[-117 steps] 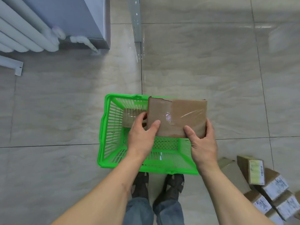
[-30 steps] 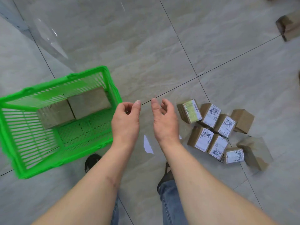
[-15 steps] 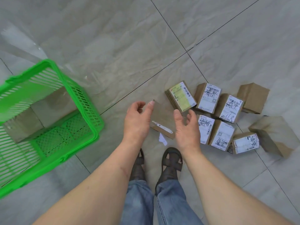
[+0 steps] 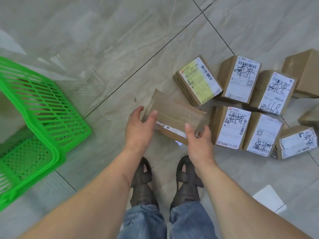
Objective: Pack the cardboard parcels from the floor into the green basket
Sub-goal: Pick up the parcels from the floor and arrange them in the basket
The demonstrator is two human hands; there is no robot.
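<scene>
Both hands, left hand (image 4: 138,130) and right hand (image 4: 198,140), fingers spread wide, closing on flat parcel (image 4: 174,114) on floor, centre frame; not yet lifted. Labelled parcels (image 4: 231,126) wait at right. Green basket (image 4: 34,118) at left edge; contents unclear.

Bare forearms (image 4: 96,192) — no sleeves; blue denim jeans (image 4: 165,221); dark brown strapped sandals (image 4: 143,181).

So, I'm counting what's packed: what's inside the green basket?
Through the green basket wall's slats, something brown shows inside, probably a cardboard parcel. The frame's left edge cuts off most of the interior, so a count isn't possible.
</scene>
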